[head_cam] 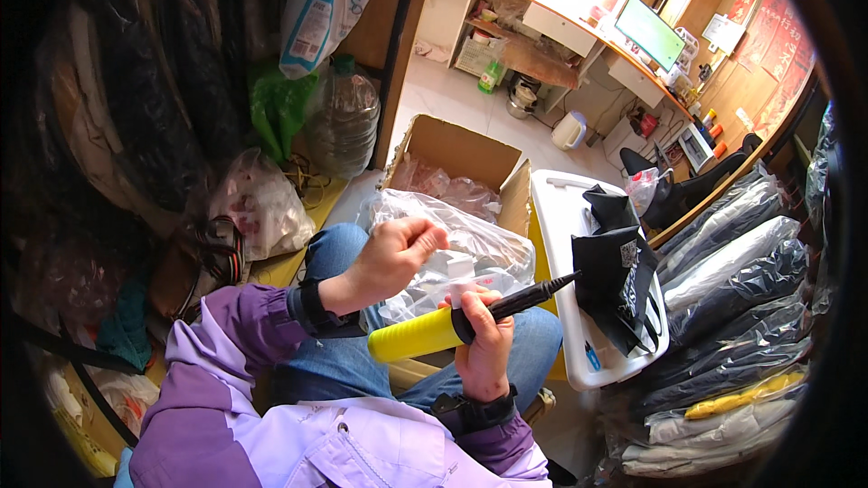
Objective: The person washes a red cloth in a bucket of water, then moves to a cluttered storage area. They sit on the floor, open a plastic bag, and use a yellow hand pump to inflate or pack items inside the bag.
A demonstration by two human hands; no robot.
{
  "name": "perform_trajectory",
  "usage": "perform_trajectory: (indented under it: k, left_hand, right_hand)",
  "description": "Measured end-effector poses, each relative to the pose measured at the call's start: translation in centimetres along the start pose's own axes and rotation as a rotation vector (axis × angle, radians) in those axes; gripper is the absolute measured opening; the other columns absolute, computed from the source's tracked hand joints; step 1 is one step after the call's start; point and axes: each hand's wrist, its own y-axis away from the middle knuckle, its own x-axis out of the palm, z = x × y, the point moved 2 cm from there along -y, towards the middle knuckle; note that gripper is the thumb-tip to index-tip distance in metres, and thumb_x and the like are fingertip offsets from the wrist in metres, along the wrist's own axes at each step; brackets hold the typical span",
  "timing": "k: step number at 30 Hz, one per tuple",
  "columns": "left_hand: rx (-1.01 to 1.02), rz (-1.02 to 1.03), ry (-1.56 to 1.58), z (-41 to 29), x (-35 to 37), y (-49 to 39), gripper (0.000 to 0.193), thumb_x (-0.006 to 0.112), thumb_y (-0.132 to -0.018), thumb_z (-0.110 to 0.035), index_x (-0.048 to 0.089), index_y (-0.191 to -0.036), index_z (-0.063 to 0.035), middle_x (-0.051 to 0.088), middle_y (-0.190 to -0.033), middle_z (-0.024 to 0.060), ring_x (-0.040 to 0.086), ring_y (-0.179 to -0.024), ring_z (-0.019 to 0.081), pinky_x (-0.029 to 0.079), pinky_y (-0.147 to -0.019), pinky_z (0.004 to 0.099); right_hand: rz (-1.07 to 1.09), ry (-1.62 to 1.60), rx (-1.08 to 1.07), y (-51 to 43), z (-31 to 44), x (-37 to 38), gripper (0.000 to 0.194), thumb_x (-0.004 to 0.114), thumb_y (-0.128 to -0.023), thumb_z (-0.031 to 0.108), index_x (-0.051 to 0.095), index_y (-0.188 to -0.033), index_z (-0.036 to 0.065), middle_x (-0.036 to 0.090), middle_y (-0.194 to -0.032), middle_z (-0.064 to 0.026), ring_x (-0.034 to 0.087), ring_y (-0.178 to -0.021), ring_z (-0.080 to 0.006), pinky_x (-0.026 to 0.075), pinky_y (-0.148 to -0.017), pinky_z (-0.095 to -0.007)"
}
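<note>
My right hand [485, 349] grips a yellow and black hand air pump [413, 337] around its black collar. The pump's ribbed black nozzle points to the upper right, and its yellow barrel lies across my lap. Beside the fingers a small white strip [462, 270] stands up; whether they pinch it is unclear. My left hand [386, 261] hovers above the barrel, thumb against curled fingers, with nothing visible in it. Beyond both hands, clear plastic bags [454, 217] spread over my knees and the near side of an open cardboard box [464, 139], which holds more clear plastic.
A white plastic lid or tray [576, 359] to the right carries a black printed bag [610, 271] and small blue-handled snips [592, 356]. Plastic-wrapped garments [732, 285] line the right side. At left are a large plastic bottle [344, 122] and a stuffed plastic bag [261, 203].
</note>
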Motion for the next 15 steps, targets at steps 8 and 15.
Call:
perform_trajectory:
  k: [8,15]
  left_hand:
    - [-0.023,0.162,-0.085,-1.8,1.3,3.3,0.039,0.070,-0.088,-0.018,0.058,-0.122,-0.0026,0.069,-0.089,0.0082,0.064,-0.083,0.0084,0.050,-0.071,0.0220]
    - [0.024,0.157,0.211,0.5,2.2,2.1,0.021,0.064,-0.090,-0.008,0.064,-0.109,0.0017,0.069,-0.099,0.0072,0.064,-0.090,0.0107,0.052,-0.080,0.0241]
  right_hand:
    - [-0.038,-0.048,-0.075,-0.2,0.3,-0.1,0.005,0.063,-0.087,0.003,0.065,-0.091,-0.001,0.065,-0.097,-0.0104,0.062,-0.082,-0.0147,0.047,-0.078,-0.0259]
    - [0.017,0.090,-0.108,-0.2,0.7,0.4,0.006,0.065,-0.087,0.005,0.065,-0.091,0.000,0.066,-0.090,-0.0077,0.060,-0.079,-0.0126,0.046,-0.073,-0.0242]
